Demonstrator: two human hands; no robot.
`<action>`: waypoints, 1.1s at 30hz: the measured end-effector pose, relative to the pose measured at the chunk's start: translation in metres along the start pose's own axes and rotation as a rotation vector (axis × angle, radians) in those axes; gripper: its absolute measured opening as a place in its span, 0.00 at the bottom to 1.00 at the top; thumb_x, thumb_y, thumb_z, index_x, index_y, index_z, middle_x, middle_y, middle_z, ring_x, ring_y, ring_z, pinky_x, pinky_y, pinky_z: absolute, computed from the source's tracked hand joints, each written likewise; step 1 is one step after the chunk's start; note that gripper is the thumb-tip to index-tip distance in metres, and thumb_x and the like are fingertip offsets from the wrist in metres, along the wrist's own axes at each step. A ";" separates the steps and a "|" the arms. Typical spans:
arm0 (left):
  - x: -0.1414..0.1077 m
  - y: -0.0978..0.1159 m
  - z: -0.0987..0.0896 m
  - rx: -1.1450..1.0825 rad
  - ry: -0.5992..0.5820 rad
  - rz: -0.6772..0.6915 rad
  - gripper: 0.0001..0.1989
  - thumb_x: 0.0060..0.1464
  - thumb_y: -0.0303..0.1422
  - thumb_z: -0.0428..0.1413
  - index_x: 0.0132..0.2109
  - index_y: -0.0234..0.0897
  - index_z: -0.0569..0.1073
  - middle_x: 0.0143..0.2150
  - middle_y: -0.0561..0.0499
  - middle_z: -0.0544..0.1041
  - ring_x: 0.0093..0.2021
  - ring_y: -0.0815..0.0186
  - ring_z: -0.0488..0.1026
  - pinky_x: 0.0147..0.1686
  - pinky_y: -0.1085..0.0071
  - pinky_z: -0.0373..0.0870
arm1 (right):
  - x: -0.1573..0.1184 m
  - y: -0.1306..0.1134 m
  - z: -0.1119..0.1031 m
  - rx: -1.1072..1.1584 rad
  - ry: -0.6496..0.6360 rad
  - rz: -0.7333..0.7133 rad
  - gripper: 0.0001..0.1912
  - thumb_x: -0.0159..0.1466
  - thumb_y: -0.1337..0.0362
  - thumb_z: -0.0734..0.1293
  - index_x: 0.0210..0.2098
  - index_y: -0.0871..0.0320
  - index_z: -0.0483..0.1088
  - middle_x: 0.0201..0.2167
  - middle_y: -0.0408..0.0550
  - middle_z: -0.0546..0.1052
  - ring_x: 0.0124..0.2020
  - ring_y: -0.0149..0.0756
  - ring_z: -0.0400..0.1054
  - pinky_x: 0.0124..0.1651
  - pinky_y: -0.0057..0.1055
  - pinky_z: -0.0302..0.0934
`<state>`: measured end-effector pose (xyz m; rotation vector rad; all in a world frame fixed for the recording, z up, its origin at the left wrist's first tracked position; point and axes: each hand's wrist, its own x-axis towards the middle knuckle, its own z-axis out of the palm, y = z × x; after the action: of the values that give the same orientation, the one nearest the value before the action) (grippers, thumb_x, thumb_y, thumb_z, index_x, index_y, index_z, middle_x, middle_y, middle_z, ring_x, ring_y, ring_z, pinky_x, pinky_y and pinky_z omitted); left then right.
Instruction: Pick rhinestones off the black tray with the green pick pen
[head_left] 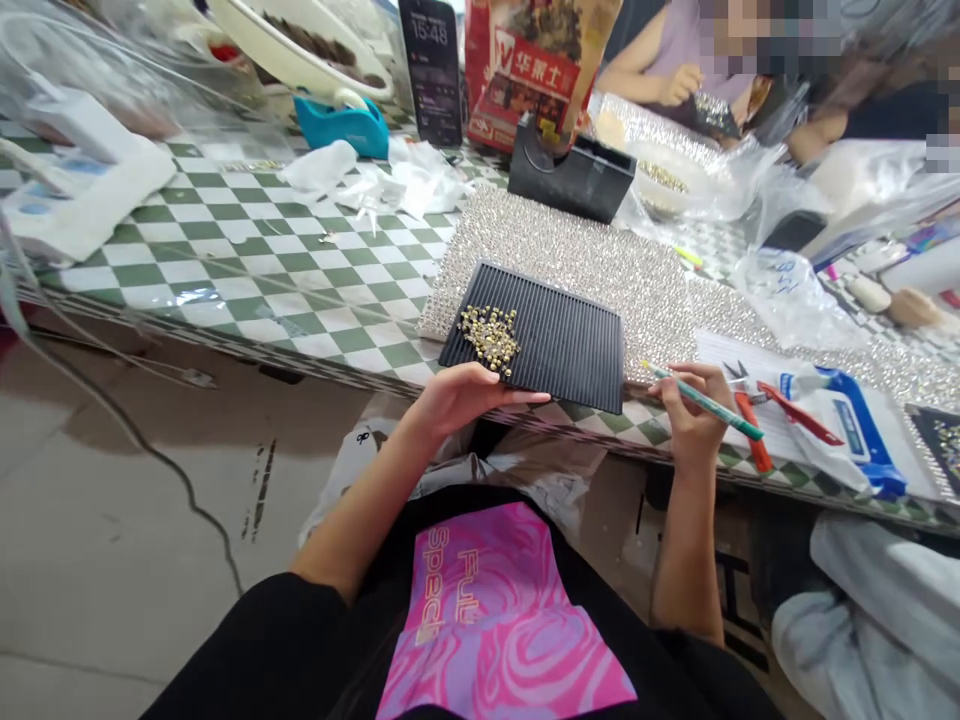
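Note:
My left hand (pixel 469 395) grips the near edge of a black ridged tray (pixel 570 345), thumb on top and fingers beneath. A pile of small gold and clear rhinestones (pixel 491 338) lies on the tray's left part. The tray is tilted over the table edge, its far side over a sheet covered in sparkling stones (pixel 585 260). To the right, my right hand (pixel 694 405) pinches a teal pen-like stick (pixel 712 405), its yellowish tip pointing left toward the tray, apart from it.
Red-handled pliers (pixel 754 430) and a blue-white wipes pack (pixel 847 420) lie at right. Behind stand a black tape dispenser (pixel 570 180), a phone (pixel 433 75) and a red-brown bag (pixel 525 70). Crumpled tissues (pixel 412 175) lie on the checkered table (pixel 225 220). Other people's hands show at the far right.

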<state>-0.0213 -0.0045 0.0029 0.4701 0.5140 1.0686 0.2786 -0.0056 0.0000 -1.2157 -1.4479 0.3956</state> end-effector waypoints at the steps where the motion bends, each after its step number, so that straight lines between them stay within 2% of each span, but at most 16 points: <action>1: 0.000 0.000 0.001 -0.007 -0.012 -0.006 0.06 0.38 0.25 0.60 0.19 0.38 0.74 0.24 0.55 0.79 0.35 0.55 0.82 0.48 0.49 0.83 | 0.000 0.000 0.000 0.009 0.007 0.001 0.09 0.62 0.61 0.72 0.40 0.56 0.72 0.26 0.41 0.77 0.28 0.34 0.75 0.30 0.29 0.69; 7: -0.001 0.002 0.003 -0.009 -0.099 -0.015 0.05 0.40 0.25 0.60 0.22 0.38 0.79 0.30 0.52 0.83 0.38 0.54 0.83 0.48 0.52 0.83 | 0.002 0.005 0.000 -0.005 0.086 -0.074 0.09 0.59 0.62 0.74 0.38 0.54 0.73 0.32 0.42 0.75 0.30 0.32 0.72 0.32 0.30 0.67; 11: 0.001 -0.003 -0.005 0.011 -0.093 -0.033 0.05 0.41 0.27 0.61 0.20 0.38 0.78 0.26 0.55 0.81 0.38 0.52 0.84 0.55 0.52 0.79 | 0.005 0.005 -0.003 -0.025 0.074 -0.094 0.08 0.60 0.58 0.73 0.37 0.54 0.75 0.32 0.43 0.74 0.31 0.33 0.69 0.32 0.31 0.64; 14: 0.002 -0.007 -0.010 0.011 -0.090 -0.031 0.06 0.42 0.28 0.61 0.20 0.39 0.77 0.24 0.56 0.79 0.38 0.52 0.84 0.58 0.51 0.76 | 0.013 -0.003 0.000 -0.066 0.041 -0.142 0.10 0.61 0.56 0.73 0.37 0.54 0.79 0.34 0.47 0.75 0.36 0.38 0.71 0.34 0.35 0.66; 17: 0.004 -0.008 -0.013 0.013 -0.117 -0.037 0.07 0.43 0.27 0.59 0.20 0.38 0.74 0.23 0.58 0.77 0.40 0.56 0.84 0.60 0.53 0.74 | 0.025 -0.018 0.013 -0.009 0.002 -0.236 0.09 0.64 0.56 0.71 0.40 0.52 0.80 0.34 0.45 0.76 0.33 0.36 0.72 0.32 0.34 0.66; 20: 0.006 -0.007 -0.012 0.014 -0.139 -0.063 0.06 0.45 0.25 0.55 0.23 0.36 0.73 0.28 0.59 0.78 0.44 0.59 0.83 0.60 0.54 0.73 | 0.038 -0.040 0.034 0.100 -0.144 -0.270 0.08 0.65 0.60 0.71 0.44 0.51 0.79 0.36 0.44 0.79 0.33 0.35 0.75 0.35 0.34 0.68; 23: 0.007 -0.004 -0.007 0.010 -0.132 -0.102 0.13 0.47 0.23 0.49 0.34 0.36 0.78 0.37 0.60 0.81 0.51 0.62 0.80 0.57 0.58 0.74 | 0.051 -0.062 0.057 0.104 -0.436 -0.292 0.11 0.66 0.64 0.71 0.48 0.50 0.77 0.41 0.43 0.80 0.37 0.34 0.77 0.40 0.34 0.71; 25: 0.007 -0.004 -0.005 -0.012 -0.172 -0.100 0.18 0.48 0.22 0.48 0.41 0.36 0.79 0.40 0.59 0.82 0.52 0.65 0.79 0.55 0.61 0.75 | 0.057 -0.072 0.071 0.088 -0.604 -0.335 0.12 0.66 0.64 0.71 0.49 0.49 0.76 0.42 0.42 0.80 0.38 0.32 0.76 0.41 0.33 0.70; 27: 0.007 -0.004 -0.005 -0.059 -0.246 -0.076 0.20 0.48 0.22 0.49 0.45 0.35 0.80 0.43 0.57 0.83 0.51 0.65 0.79 0.53 0.62 0.76 | 0.062 -0.078 0.083 0.088 -0.708 -0.351 0.11 0.66 0.65 0.71 0.47 0.50 0.76 0.41 0.41 0.80 0.37 0.30 0.74 0.41 0.32 0.69; 30: 0.009 -0.007 -0.008 -0.113 -0.304 -0.056 0.19 0.48 0.22 0.53 0.46 0.35 0.80 0.44 0.54 0.84 0.49 0.63 0.79 0.54 0.59 0.78 | 0.065 -0.079 0.092 0.137 -0.763 -0.302 0.09 0.66 0.66 0.70 0.46 0.50 0.76 0.39 0.41 0.78 0.34 0.28 0.71 0.37 0.30 0.67; 33: 0.012 -0.010 -0.011 -0.094 -0.321 -0.060 0.19 0.46 0.23 0.55 0.46 0.34 0.81 0.44 0.51 0.84 0.49 0.60 0.80 0.53 0.57 0.79 | 0.067 -0.074 0.091 0.211 -0.736 -0.238 0.08 0.66 0.65 0.71 0.45 0.50 0.77 0.39 0.42 0.77 0.34 0.28 0.71 0.37 0.30 0.66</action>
<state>-0.0168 0.0033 -0.0135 0.5282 0.1922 0.9335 0.1775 0.0542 0.0672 -0.7333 -2.0832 0.8649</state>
